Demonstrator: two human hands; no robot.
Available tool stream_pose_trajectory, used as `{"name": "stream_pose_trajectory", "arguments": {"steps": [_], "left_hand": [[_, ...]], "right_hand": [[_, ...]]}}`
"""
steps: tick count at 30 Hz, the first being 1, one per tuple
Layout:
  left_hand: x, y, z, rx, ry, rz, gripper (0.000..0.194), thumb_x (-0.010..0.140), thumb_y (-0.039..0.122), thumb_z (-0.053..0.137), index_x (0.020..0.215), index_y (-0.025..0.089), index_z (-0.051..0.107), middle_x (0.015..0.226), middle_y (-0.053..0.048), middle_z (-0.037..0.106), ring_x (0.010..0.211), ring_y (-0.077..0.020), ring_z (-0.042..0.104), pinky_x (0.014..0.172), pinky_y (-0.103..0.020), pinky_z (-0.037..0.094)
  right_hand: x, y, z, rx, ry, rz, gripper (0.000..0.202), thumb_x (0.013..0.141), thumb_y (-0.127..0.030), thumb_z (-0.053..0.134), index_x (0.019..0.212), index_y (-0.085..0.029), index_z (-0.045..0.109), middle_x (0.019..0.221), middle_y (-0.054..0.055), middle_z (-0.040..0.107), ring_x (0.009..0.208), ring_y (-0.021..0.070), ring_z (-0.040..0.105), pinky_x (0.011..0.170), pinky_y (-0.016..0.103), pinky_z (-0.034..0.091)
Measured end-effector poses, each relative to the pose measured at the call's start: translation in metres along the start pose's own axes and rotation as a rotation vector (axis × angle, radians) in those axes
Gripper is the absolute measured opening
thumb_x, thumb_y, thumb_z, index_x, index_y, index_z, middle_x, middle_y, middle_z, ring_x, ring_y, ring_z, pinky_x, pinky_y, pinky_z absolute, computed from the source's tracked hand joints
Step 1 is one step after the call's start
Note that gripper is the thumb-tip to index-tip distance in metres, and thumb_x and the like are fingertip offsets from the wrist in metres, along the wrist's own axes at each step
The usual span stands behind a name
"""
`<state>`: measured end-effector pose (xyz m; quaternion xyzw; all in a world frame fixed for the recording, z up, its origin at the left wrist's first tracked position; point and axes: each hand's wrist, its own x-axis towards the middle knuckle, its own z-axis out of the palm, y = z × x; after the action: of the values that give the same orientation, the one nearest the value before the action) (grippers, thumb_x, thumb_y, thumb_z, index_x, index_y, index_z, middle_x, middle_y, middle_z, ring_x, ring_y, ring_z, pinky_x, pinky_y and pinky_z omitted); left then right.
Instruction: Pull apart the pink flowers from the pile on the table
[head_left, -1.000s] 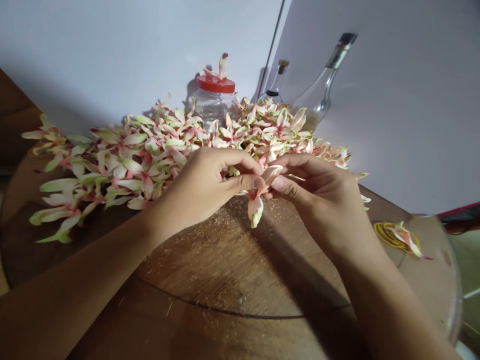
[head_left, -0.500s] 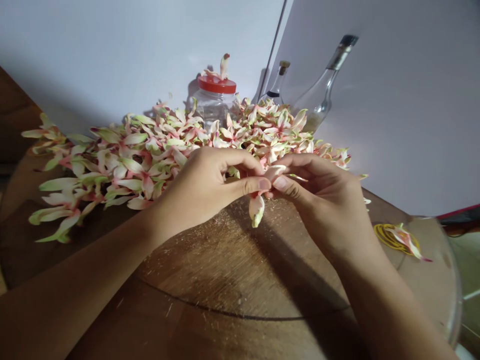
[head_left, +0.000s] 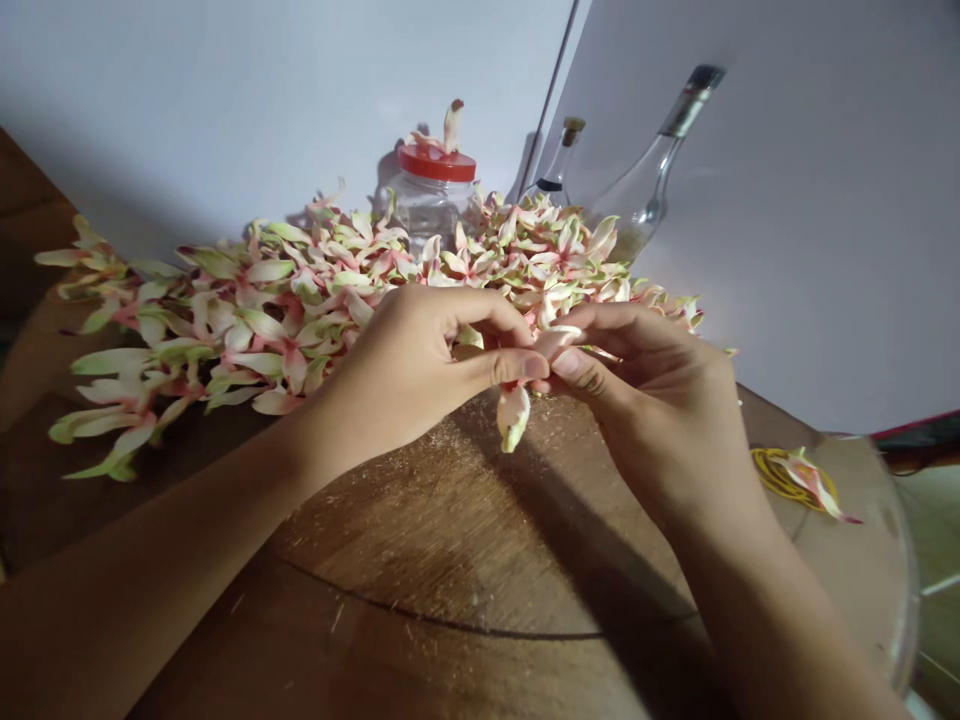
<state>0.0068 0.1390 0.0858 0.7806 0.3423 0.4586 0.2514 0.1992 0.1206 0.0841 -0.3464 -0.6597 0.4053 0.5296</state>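
Observation:
A pink and white flower point(head_left: 514, 415) hangs between my two hands over the wooden table point(head_left: 450, 520). My left hand point(head_left: 450, 360) pinches it between thumb and forefinger, with one petal drooping below the thumb. My right hand point(head_left: 630, 370) is closed on a pale petal of the same flower, its thumb tip close beside the left thumb. Behind the hands lies a wide heap of similar flowers point(head_left: 277, 330), partly covered by the left hand.
Behind the heap stand a clear jar with a red lid point(head_left: 437, 163), a small corked bottle point(head_left: 559, 165) and a tall tilted bottle point(head_left: 660, 160) by the wall. Yellow coils point(head_left: 776, 478) lie at the right under a single flower. Fine bits are scattered over the tabletop.
The hands keep their pinch on the flower, the two thumb tips now slightly closer together. The view has shifted slightly.

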Motion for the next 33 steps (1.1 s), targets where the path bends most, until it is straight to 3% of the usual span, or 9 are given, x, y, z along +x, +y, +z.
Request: {"name": "stream_pose_trajectory", "arguments": {"steps": [7, 13, 17, 21, 26, 33], "left_hand": [[0.0004, -0.0002, -0.0003, 0.107, 0.03, 0.082, 0.012, 0.092, 0.028, 0.065, 0.091, 0.022, 0.075, 0.085, 0.001, 0.076, 0.076, -0.0138, 0.07, 0.067, -0.023, 0.055], [-0.0025, 0.0005, 0.0066, 0.356, 0.174, 0.277, 0.018, 0.09, 0.01, 0.06, 0.092, 0.023, 0.073, 0.108, 0.0, 0.075, 0.101, -0.0159, 0.069, 0.091, -0.029, 0.054], [-0.0033, 0.0007, 0.0083, 0.367, 0.125, 0.207, 0.015, 0.09, 0.012, 0.061, 0.091, 0.023, 0.071, 0.098, 0.002, 0.075, 0.092, -0.0142, 0.07, 0.083, -0.026, 0.053], [-0.0026, 0.0024, 0.0055, 0.304, 0.135, 0.15, 0.004, 0.088, 0.022, 0.068, 0.092, 0.023, 0.071, 0.094, 0.003, 0.076, 0.086, -0.0141, 0.071, 0.078, -0.025, 0.054], [-0.0007, 0.0029, 0.0011, 0.255, 0.152, 0.111, 0.009, 0.082, 0.028, 0.077, 0.089, 0.025, 0.073, 0.09, 0.004, 0.077, 0.082, -0.0148, 0.072, 0.074, -0.025, 0.056], [0.0006, -0.002, -0.0004, 0.149, 0.11, 0.049, 0.016, 0.086, 0.039, 0.073, 0.091, 0.024, 0.075, 0.093, 0.0, 0.077, 0.082, -0.0186, 0.074, 0.077, -0.029, 0.062]], "right_hand": [[0.0001, 0.0019, 0.0005, -0.002, 0.04, -0.02, 0.015, 0.082, -0.02, 0.079, 0.095, -0.023, 0.073, 0.093, 0.001, 0.07, 0.08, 0.0145, 0.069, 0.077, 0.03, 0.063], [-0.0033, 0.0006, 0.0053, -0.086, 0.092, -0.027, 0.018, 0.083, -0.019, 0.078, 0.098, -0.026, 0.072, 0.096, 0.0, 0.071, 0.079, 0.0147, 0.07, 0.077, 0.031, 0.063], [-0.0049, 0.0042, 0.0081, -0.062, 0.102, -0.023, 0.018, 0.083, -0.019, 0.077, 0.098, -0.027, 0.072, 0.096, -0.001, 0.072, 0.083, 0.0149, 0.071, 0.079, 0.03, 0.063], [-0.0044, 0.0077, 0.0083, 0.04, 0.091, -0.007, 0.017, 0.084, -0.02, 0.076, 0.099, -0.026, 0.071, 0.1, 0.0, 0.073, 0.095, 0.0169, 0.07, 0.093, 0.035, 0.06], [-0.0045, 0.0072, 0.0086, 0.086, 0.078, 0.051, 0.015, 0.087, -0.025, 0.074, 0.101, -0.027, 0.07, 0.103, 0.001, 0.073, 0.098, 0.0177, 0.07, 0.096, 0.039, 0.058], [-0.0049, 0.0055, 0.0099, 0.097, 0.086, 0.069, 0.015, 0.087, -0.025, 0.074, 0.101, -0.027, 0.07, 0.104, 0.001, 0.074, 0.096, 0.0174, 0.071, 0.095, 0.038, 0.059]]}}
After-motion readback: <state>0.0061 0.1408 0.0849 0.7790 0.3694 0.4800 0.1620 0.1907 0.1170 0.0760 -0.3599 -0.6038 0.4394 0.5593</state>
